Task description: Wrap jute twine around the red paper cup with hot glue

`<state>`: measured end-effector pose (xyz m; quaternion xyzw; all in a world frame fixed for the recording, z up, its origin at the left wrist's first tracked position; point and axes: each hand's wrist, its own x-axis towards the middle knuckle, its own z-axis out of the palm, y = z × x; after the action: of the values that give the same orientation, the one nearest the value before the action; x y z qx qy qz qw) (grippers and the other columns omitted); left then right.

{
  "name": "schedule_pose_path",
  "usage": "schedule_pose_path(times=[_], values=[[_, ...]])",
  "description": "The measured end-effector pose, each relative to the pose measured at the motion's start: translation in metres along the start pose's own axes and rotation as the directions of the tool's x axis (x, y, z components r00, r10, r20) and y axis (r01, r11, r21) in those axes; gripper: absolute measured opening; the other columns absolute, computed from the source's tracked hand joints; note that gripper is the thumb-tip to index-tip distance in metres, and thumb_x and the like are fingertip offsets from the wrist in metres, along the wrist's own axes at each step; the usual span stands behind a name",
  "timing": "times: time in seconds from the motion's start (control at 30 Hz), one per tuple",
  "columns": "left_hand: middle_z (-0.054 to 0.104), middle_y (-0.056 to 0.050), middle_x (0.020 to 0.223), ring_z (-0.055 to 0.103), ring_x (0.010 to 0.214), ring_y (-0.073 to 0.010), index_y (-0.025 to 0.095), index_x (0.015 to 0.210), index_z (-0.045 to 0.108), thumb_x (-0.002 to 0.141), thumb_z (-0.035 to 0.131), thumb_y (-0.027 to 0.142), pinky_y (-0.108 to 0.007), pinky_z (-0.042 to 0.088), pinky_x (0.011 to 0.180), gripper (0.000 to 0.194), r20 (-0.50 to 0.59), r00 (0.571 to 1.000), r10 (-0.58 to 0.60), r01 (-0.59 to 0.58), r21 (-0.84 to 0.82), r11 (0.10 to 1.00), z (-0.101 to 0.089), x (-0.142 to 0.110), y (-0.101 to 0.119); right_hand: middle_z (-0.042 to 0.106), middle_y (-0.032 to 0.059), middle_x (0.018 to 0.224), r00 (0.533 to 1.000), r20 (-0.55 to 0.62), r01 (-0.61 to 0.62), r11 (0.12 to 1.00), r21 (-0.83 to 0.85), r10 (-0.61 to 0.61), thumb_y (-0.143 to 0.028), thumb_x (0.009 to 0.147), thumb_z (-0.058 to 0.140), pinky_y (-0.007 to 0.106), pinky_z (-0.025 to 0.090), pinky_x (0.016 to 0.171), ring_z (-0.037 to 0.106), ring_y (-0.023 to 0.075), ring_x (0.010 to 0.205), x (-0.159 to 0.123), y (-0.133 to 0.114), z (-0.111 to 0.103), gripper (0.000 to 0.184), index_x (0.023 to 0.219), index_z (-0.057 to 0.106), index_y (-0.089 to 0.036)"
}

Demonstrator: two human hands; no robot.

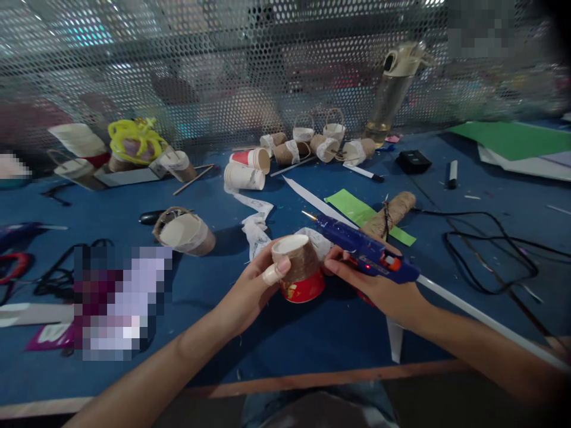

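Brown-wrapped paper cup (301,264), axis near upright, is clasped in your left hand (253,290), left of the glue gun (350,236) your right hand (380,293) grips.

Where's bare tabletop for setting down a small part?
Best: the blue table between the forearms, from the held cup to the front edge, bar tiny scraps. Second: between the left forearm and the handled cup. Crowded: beyond the held cup, with lace, light-green paper and a brown roll; farther back, wrapped cups along the mesh screen.
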<state>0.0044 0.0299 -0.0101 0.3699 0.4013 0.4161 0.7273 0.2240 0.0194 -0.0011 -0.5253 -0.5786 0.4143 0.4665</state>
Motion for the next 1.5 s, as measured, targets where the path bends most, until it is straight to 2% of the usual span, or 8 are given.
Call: schedule_pose_path(times=[0.13, 0.33, 0.5, 0.6, 0.73, 0.93, 1.2, 1.5], values=[[0.076, -0.01, 0.127, 0.066, 0.124, -0.0335, 0.024, 0.121, 0.075, 0.08, 0.083, 0.042, -0.04, 0.051, 0.103, 0.046, -0.035, 0.999, 0.009, -0.01, -0.025, 1.0, 0.0, 0.0, 0.004, 0.078, -0.0007, 0.079, 0.999, -0.019, 0.027, 1.0, 0.005, -0.027, -0.034, 0.078, 0.083, 0.04, 0.064, 0.076, 0.075, 0.0223, 0.072, 0.0, -0.003, -0.001, 0.014, 0.079, 0.071, -0.027], [0.078, -0.013, 0.119, 0.068, 0.12, -0.0371, 0.018, 0.113, 0.078, 0.084, 0.077, 0.046, -0.047, 0.052, 0.105, 0.041, -0.076, 0.994, 0.083, -0.092, -0.123, 0.988, -0.002, 0.0, 0.015, 0.077, 0.0002, 0.083, 0.998, 0.003, 0.065, 0.996, -0.068, -0.065, -0.039, 0.084, 0.076, 0.042, 0.061, 0.088, 0.075, 0.0224, 0.081, 0.011, 0.002, -0.012, 0.013, 0.081, 0.072, -0.027], [0.078, -0.011, 0.117, 0.067, 0.122, -0.0345, 0.021, 0.118, 0.076, 0.085, 0.076, 0.047, -0.045, 0.053, 0.105, 0.043, -0.141, 0.975, 0.169, -0.188, -0.136, 0.973, -0.01, -0.001, 0.012, 0.078, 0.0022, 0.086, 1.0, -0.004, 0.001, 0.999, -0.047, -0.001, -0.046, 0.084, 0.076, 0.045, 0.06, 0.088, 0.076, 0.0262, 0.083, 0.01, 0.006, -0.019, 0.021, 0.088, 0.071, -0.026], [0.078, -0.008, 0.119, 0.065, 0.125, -0.032, 0.024, 0.12, 0.076, 0.084, 0.078, 0.046, -0.042, 0.053, 0.106, 0.042, -0.15, 0.96, 0.236, -0.255, -0.122, 0.959, -0.011, -0.002, 0.014, 0.075, 0.0036, 0.096, 0.987, -0.002, 0.156, 0.977, -0.143, -0.158, -0.036, 0.085, 0.075, 0.044, 0.057, 0.092, 0.072, 0.0268, 0.095, 0.008, 0.003, -0.018, 0.014, 0.094, 0.07, -0.027], [0.078, -0.005, 0.117, 0.069, 0.119, -0.0279, 0.025, 0.115, 0.079, 0.082, 0.08, 0.047, -0.033, 0.057, 0.098, 0.039, -0.132, 0.96, 0.249, -0.265, -0.124, 0.956, -0.008, -0.003, 0.019, 0.066, 0.0035, 0.084, 0.921, 0.044, 0.39, 0.912, -0.128, -0.387, -0.026, 0.086, 0.071, 0.044, 0.053, 0.087, 0.066, 0.0253, 0.087, 0.006, 0.001, -0.016, 0.008, 0.082, 0.064, -0.028], [0.078, -0.007, 0.117, 0.064, 0.128, -0.0333, 0.026, 0.121, 0.077, 0.083, 0.079, 0.05, -0.041, 0.058, 0.1, 0.046, -0.165, 0.967, 0.197, -0.215, -0.101, 0.971, -0.008, -0.004, 0.019, 0.053, -0.0007, 0.069, 0.914, 0.176, 0.387, 0.916, -0.104, -0.366, -0.024, 0.088, 0.068, 0.036, 0.04, 0.059, 0.052, 0.0172, 0.06, 0.004, 0.011, -0.021, 0.023, 0.071, 0.053, -0.025], [0.076, -0.008, 0.121, 0.062, 0.13, -0.0328, 0.026, 0.123, 0.076, 0.084, 0.079, 0.045, -0.039, 0.056, 0.102, 0.044, -0.16, 0.947, 0.277, -0.289, -0.056, 0.956, -0.011, -0.001, 0.013, 0.046, -0.0029, 0.069, 0.886, 0.284, 0.413, 0.903, -0.12, -0.367, -0.015, 0.081, 0.065, 0.033, 0.03, 0.055, 0.045, 0.0141, 0.058, 0.004, 0.013, -0.023, 0.026, 0.07, 0.044, -0.024], [0.074, -0.008, 0.127, 0.061, 0.131, -0.0318, 0.027, 0.126, 0.075, 0.087, 0.077, 0.041, -0.041, 0.05, 0.109, 0.041, -0.116, 0.938, 0.326, -0.327, 0.009, 0.945, -0.007, 0.0, 0.012, 0.043, -0.0028, 0.068, 0.877, 0.285, 0.449, 0.872, -0.197, -0.387, -0.019, 0.082, 0.066, 0.033, 0.03, 0.054, 0.041, 0.0144, 0.057, -0.001, 0.006, -0.021, 0.031, 0.07, 0.038, -0.026]])
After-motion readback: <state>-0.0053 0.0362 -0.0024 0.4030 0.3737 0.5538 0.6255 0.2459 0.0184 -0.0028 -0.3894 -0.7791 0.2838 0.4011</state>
